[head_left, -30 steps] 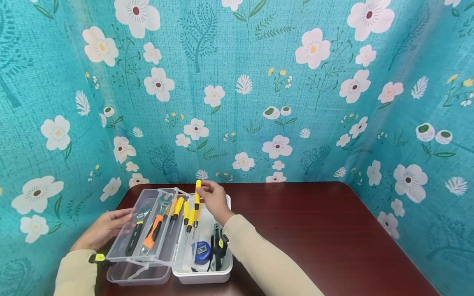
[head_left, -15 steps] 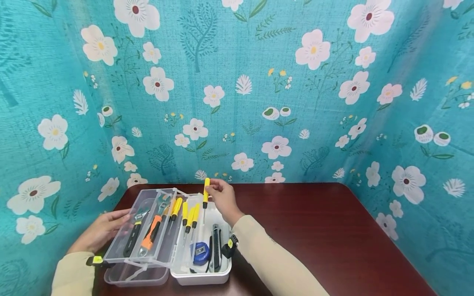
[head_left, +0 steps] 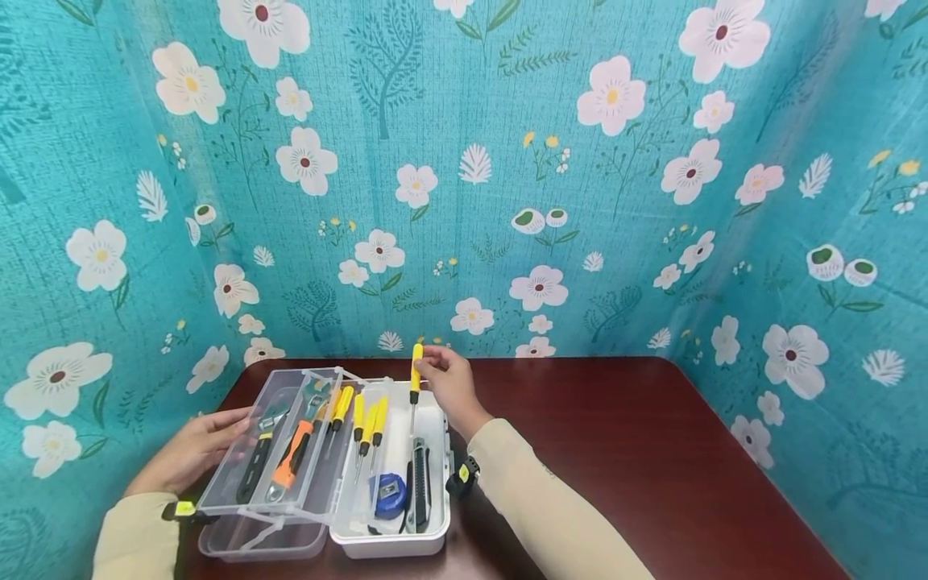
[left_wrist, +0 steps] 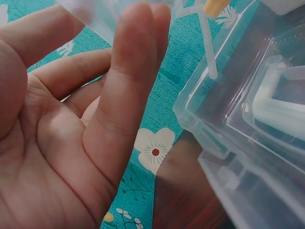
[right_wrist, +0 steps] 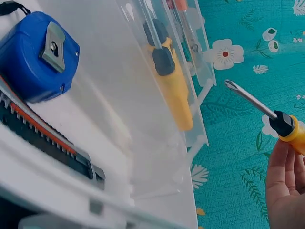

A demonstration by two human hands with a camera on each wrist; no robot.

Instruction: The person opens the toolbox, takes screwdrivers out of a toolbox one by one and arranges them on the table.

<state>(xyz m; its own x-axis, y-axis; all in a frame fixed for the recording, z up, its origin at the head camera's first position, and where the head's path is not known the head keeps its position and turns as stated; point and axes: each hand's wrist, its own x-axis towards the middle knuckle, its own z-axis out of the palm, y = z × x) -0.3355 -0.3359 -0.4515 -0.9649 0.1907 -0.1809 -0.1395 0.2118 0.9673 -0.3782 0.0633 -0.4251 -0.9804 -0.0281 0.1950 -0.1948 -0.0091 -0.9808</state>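
Note:
My right hand [head_left: 451,385] pinches the yellow handle of a Phillips screwdriver [head_left: 416,377], shaft downward, over the far end of the white toolbox [head_left: 387,550]. In the right wrist view its bare cross tip [right_wrist: 232,86] points away from the hand. My left hand [head_left: 190,453] grips the outer edge of the clear tray [head_left: 217,493]; its fingertips show through the plastic. That tray holds an adjustable wrench [head_left: 255,463] with a black handle and an orange-handled tool [head_left: 293,455]. Several yellow-handled screwdrivers [head_left: 369,425] stand between tray and box.
In the white box lie a blue tape measure [head_left: 391,495] and a black utility knife [head_left: 418,487]. Below the raised tray, a clear lid [head_left: 261,548] rests on the dark red table [head_left: 580,451]. A floral teal curtain [head_left: 486,242] hangs behind.
My right hand has moved right with the screwdriver, from beside the other screwdrivers to above the box's far right corner. My left hand stays at the tray.

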